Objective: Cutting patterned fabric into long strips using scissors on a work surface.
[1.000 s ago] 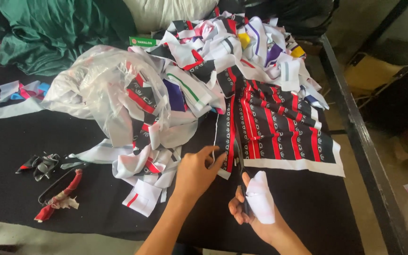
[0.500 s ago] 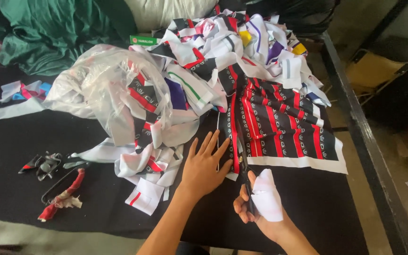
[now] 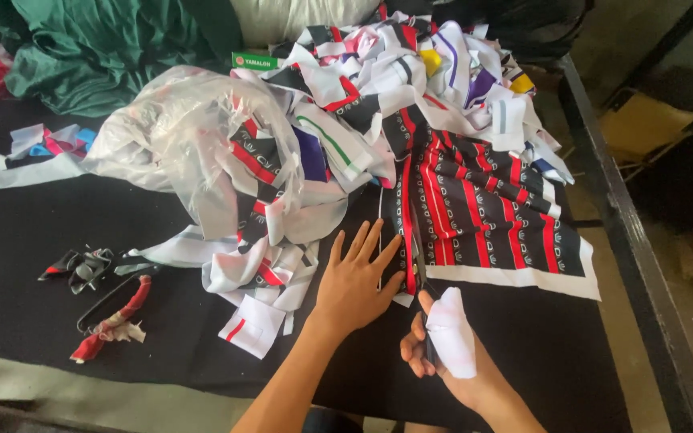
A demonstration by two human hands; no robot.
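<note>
Left hand [image 3: 354, 281] flat, fingers spread, pressing down the near edge of the printed fabric panel [image 3: 483, 212] on the black tabletop [image 3: 42, 305]. Right hand [image 3: 443, 353] closed around scissors [image 3: 420, 277] (handles hidden under a white cloth wrap), blades reaching into the panel's left edge, just beside the left fingertips.

Risks, as judged: nicked fingers, given that closeness; a wandering cut if the slick cloth creeps under the palm; loose strips from the scrap heap [image 3: 346, 136] snagging the blades.

Thin, smooth weave, red, black and white stripes, white border; crinkled clear plastic bag [image 3: 178, 136] to the left.
</note>
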